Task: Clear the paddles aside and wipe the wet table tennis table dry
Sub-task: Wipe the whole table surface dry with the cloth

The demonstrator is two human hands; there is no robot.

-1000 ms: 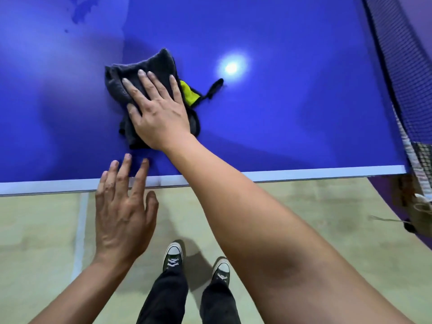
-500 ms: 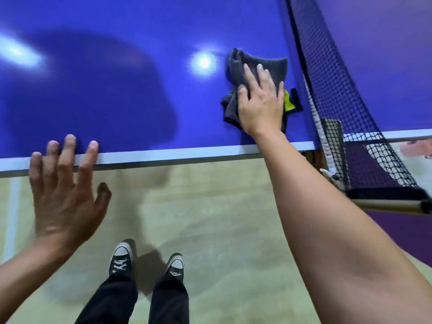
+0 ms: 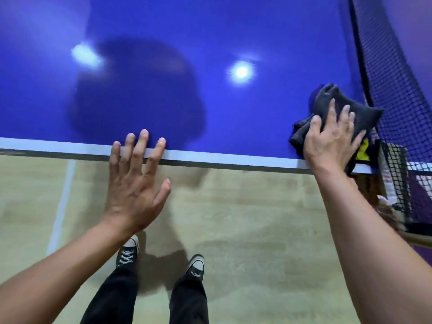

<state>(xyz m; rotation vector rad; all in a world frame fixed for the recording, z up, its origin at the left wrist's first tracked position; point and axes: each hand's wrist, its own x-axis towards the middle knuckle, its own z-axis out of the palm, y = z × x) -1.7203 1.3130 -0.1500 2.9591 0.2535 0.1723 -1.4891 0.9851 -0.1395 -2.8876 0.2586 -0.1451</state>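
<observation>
Head view: one dark cloth (image 3: 326,100) is pressed onto the blue counter (image 3: 210,31) by the right hand (image 3: 332,141), fingers spread, at the near edge just beside the one net (image 3: 392,78). The left hand (image 3: 133,183) is held spread, four fingertips laid over the white edge line.
</observation>
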